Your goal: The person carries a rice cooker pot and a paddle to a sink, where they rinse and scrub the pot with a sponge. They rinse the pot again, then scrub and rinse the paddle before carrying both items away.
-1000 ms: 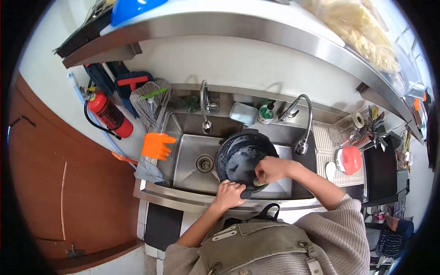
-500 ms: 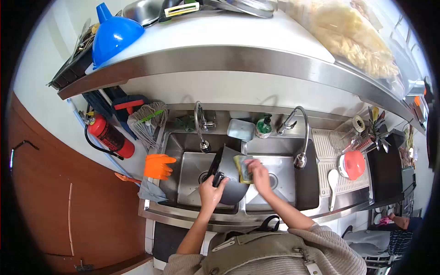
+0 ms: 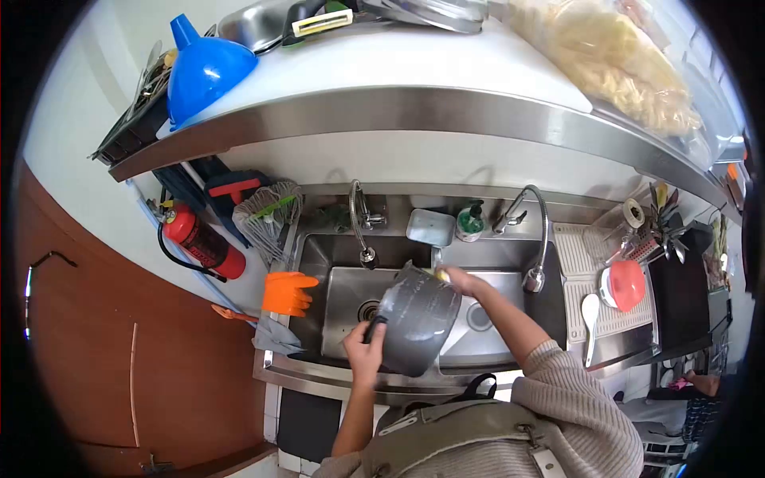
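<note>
A dark grey pot [image 3: 422,323] is tilted over the divider of the double sink [image 3: 339,307], its outer wall facing me with whitish suds on it. At its left side my left hand [image 3: 364,350] is closed round the black handle [image 3: 374,327]. My right hand [image 3: 458,280] is at the pot's upper right edge, fingers bent. A small bit of the yellow sponge [image 3: 443,275] shows at those fingertips; the rest of it is hidden.
Two curved faucets [image 3: 356,215] [image 3: 544,239] hang over the basins. Behind are a metal tray [image 3: 430,228] and a green soap bottle [image 3: 470,223]. Orange gloves [image 3: 288,293] lie left; a drying rack [image 3: 578,263] with a white spoon [image 3: 590,323] stands right. A shelf [image 3: 382,107] spans above.
The pot has turned so its outer wall faces me. My right hand has moved up to its far edge with the sponge, now mostly hidden. The whole view has shifted slightly.
</note>
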`<action>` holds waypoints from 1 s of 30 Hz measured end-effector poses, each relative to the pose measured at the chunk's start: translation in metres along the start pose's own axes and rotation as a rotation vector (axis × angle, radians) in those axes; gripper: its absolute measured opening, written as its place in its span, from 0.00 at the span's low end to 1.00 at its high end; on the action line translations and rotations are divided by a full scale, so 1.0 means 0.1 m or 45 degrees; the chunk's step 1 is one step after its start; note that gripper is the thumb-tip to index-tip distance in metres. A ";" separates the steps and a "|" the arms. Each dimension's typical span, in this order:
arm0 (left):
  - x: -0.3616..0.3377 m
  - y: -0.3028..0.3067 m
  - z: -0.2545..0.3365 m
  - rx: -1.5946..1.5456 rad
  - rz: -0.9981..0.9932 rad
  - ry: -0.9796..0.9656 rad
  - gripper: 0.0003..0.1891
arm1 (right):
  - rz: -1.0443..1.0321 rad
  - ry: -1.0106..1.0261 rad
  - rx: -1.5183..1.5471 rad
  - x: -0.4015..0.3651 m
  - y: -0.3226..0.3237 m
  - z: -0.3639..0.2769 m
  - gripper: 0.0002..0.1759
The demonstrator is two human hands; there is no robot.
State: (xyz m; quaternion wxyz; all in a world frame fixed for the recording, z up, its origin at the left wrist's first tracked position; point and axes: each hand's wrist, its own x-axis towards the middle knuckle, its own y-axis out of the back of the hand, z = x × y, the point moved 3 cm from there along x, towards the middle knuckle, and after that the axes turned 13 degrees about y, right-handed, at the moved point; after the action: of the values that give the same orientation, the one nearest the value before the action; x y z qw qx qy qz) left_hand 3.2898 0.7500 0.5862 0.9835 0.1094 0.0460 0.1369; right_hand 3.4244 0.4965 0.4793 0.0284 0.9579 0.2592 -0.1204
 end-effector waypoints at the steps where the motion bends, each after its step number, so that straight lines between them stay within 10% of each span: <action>1: 0.05 0.06 -0.07 -0.268 0.033 0.169 0.13 | 0.213 -0.110 0.260 -0.18 -0.07 0.06 0.24; 8: -0.01 0.06 -0.05 -0.957 0.097 0.602 0.20 | 0.654 0.044 1.192 -0.67 -0.36 0.17 0.28; 16: -0.19 -0.15 -0.03 -1.785 -0.513 0.895 0.22 | 0.815 0.330 1.314 -0.77 -0.29 0.18 0.24; 25: -0.28 -0.04 0.05 -1.649 -0.775 0.529 0.32 | 0.670 0.155 0.659 -0.92 -0.28 -0.60 0.24; 30: -0.42 -0.08 0.11 -1.150 -0.617 0.506 0.30 | 0.489 0.653 -0.097 -0.62 -0.28 -0.97 0.26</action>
State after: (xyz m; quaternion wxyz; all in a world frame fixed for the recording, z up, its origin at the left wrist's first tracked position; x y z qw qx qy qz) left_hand 3.2527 0.7282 0.5976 0.9084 -0.3652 0.1913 -0.0692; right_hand 3.3796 0.5014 0.5887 0.0203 0.9866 0.0769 0.1421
